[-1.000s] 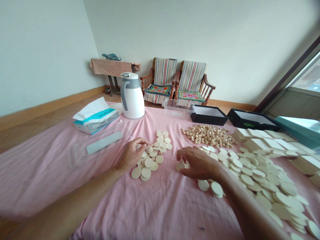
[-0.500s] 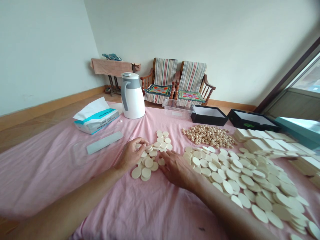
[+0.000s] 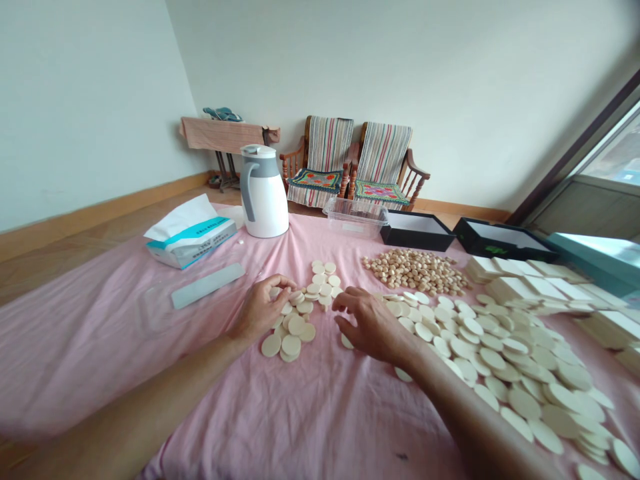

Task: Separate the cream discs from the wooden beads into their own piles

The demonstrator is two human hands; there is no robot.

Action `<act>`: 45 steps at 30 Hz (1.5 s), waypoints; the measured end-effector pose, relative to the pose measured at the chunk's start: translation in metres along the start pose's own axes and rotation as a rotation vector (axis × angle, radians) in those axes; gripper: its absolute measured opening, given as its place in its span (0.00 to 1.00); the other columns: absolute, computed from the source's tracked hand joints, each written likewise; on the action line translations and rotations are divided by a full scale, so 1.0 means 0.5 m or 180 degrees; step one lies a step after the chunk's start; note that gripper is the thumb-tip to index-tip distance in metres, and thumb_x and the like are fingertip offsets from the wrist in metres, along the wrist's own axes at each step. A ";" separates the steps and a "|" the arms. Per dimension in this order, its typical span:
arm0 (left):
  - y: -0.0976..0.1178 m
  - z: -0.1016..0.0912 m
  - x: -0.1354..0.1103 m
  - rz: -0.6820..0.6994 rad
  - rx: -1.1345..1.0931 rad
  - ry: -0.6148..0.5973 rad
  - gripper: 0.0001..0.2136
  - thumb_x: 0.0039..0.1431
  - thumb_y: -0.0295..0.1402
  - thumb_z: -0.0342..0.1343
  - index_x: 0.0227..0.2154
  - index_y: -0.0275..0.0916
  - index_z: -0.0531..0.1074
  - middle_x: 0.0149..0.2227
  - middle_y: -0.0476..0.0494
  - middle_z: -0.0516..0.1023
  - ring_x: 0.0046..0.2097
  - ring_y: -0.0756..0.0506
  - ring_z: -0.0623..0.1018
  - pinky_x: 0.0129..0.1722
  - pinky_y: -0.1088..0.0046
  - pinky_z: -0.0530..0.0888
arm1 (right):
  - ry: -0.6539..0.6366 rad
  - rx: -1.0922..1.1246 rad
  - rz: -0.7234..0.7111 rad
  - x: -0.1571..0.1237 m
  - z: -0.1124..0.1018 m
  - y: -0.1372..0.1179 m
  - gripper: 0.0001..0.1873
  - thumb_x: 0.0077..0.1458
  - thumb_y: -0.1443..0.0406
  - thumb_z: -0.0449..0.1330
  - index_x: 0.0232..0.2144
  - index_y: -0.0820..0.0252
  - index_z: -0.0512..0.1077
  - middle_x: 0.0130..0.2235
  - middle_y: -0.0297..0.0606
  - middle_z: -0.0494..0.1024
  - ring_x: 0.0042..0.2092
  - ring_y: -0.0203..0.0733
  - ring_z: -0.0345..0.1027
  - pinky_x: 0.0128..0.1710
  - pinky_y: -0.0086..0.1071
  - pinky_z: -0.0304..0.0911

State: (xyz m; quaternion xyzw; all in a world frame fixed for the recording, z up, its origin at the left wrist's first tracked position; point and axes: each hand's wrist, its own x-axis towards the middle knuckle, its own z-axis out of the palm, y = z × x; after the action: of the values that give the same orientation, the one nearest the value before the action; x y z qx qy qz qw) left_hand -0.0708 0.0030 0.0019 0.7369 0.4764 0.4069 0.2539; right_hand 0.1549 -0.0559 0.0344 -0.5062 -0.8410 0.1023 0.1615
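Discs of flat, round, cream material (image 3: 293,327) lie in a loose pile on a pink cloth (image 3: 320,427), beneath the curled fingers (image 3: 280,281) of the left hand (image 3: 261,310). Those fingers bunch closely at the pile's far edge; whether they grip a disc, I cannot tell. The right hand (image 3: 373,325) sits just beside, its fingers (image 3: 345,300) spread half open, holding nothing visible, between that pile and a wider spread of cream discs (image 3: 505,380). Small tan round pellets (image 3: 415,271) heap beyond.
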 end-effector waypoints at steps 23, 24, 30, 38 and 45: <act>-0.002 0.002 -0.002 0.0003 0.0035 -0.0021 0.10 0.56 0.34 0.50 0.33 0.37 0.74 0.33 0.46 0.79 0.38 0.46 0.77 0.39 0.73 0.71 | 0.1018 -0.0620 0.0666 0.021 0.006 0.074 0.17 0.51 0.78 0.49 0.39 0.64 0.71 0.42 0.47 0.70 0.44 0.45 0.63 0.43 0.35 0.60; -0.001 0.002 -0.003 0.0002 0.0033 -0.0019 0.10 0.56 0.34 0.50 0.33 0.37 0.74 0.33 0.46 0.79 0.38 0.46 0.77 0.39 0.73 0.71 | 0.1083 -0.0599 0.0664 0.020 0.004 0.076 0.17 0.52 0.78 0.49 0.40 0.64 0.71 0.43 0.47 0.70 0.45 0.45 0.63 0.43 0.36 0.60; 0.000 0.002 -0.003 -0.0041 0.0001 -0.0076 0.09 0.56 0.33 0.50 0.32 0.37 0.74 0.33 0.47 0.79 0.36 0.46 0.77 0.37 0.74 0.71 | 0.0723 0.0277 -0.0335 0.017 0.029 0.003 0.16 0.59 0.74 0.49 0.45 0.60 0.70 0.41 0.41 0.72 0.42 0.40 0.64 0.43 0.34 0.61; -0.004 0.002 -0.002 0.0054 -0.0015 0.0007 0.08 0.56 0.33 0.50 0.32 0.37 0.74 0.33 0.45 0.79 0.38 0.46 0.77 0.38 0.74 0.72 | 0.0064 -0.0142 -0.0933 0.013 0.069 -0.041 0.14 0.59 0.76 0.49 0.44 0.61 0.69 0.45 0.42 0.71 0.45 0.41 0.61 0.46 0.34 0.59; 0.003 0.002 -0.002 -0.0001 -0.0041 0.0007 0.09 0.55 0.34 0.51 0.31 0.37 0.74 0.33 0.45 0.79 0.38 0.45 0.77 0.38 0.73 0.72 | 0.0322 -0.0233 -0.0662 0.024 0.084 -0.035 0.06 0.61 0.72 0.50 0.35 0.60 0.65 0.37 0.39 0.70 0.39 0.39 0.61 0.38 0.31 0.58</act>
State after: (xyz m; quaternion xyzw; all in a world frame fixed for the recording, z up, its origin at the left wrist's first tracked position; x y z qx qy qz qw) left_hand -0.0695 0.0014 0.0018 0.7347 0.4741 0.4108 0.2582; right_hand 0.1195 -0.0537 0.0031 -0.4263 -0.8829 0.0285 0.1949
